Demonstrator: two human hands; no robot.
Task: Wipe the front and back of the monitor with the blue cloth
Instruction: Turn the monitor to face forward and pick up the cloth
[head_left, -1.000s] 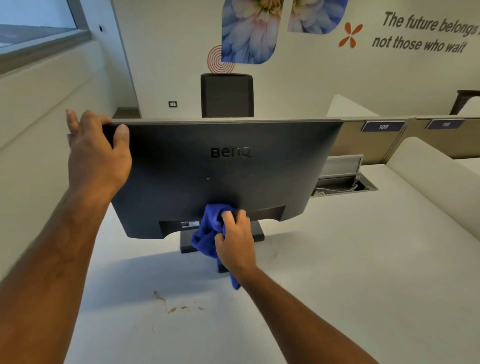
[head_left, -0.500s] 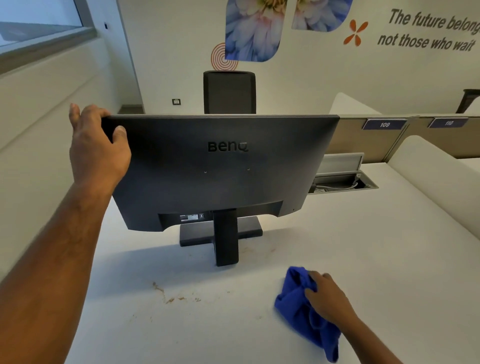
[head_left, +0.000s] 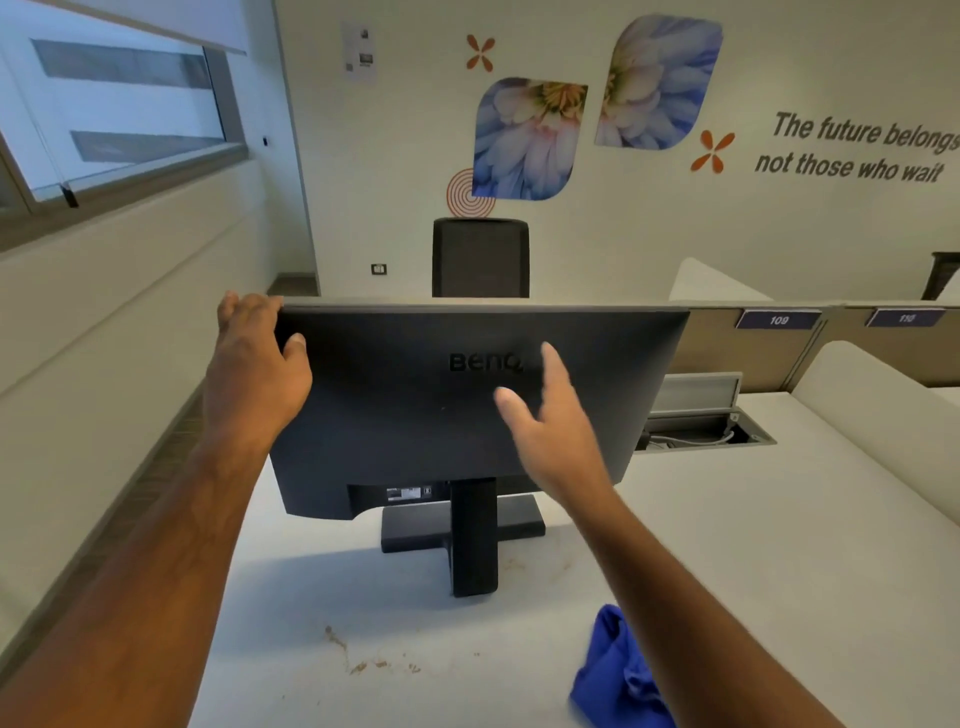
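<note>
1. The monitor (head_left: 415, 405) stands on the white desk (head_left: 779, 545) with its back turned to the person.
2. The left hand (head_left: 254, 369) grips the upper left corner of the monitor, thumb on the back panel.
3. The right hand (head_left: 556, 431) is empty, fingers spread, in front of the back panel near the logo.
4. The blue cloth (head_left: 618, 675) lies crumpled on the desk, under the right forearm.
5. The wiping seems paused. I think the next move is to turn the monitor with both hands, or to pick up the cloth.
</note>
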